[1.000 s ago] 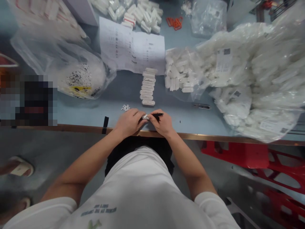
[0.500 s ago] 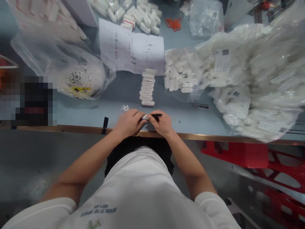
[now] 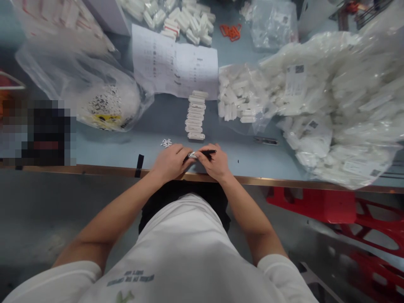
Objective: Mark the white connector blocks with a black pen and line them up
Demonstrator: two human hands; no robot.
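My left hand [image 3: 171, 162] rests at the table's front edge, its fingers pinching a small white plastic piece with dark markings [image 3: 192, 155]. My right hand [image 3: 214, 162] is shut on a black marker pen [image 3: 208, 153], whose tip is at that piece. Just beyond my hands, a column of white plastic blocks [image 3: 195, 115] lies in a tight row. A small heap of tiny white pieces [image 3: 166, 143] sits to the left, near my left hand.
A printed paper sheet [image 3: 174, 61] lies beyond the column, among bulging plastic bags of white parts [image 3: 334, 109] to the right and a clear bag [image 3: 104, 99] to the left. Orange clips [image 3: 231, 32] lie far back. A red plastic frame [image 3: 315, 205] stands below the right table edge.
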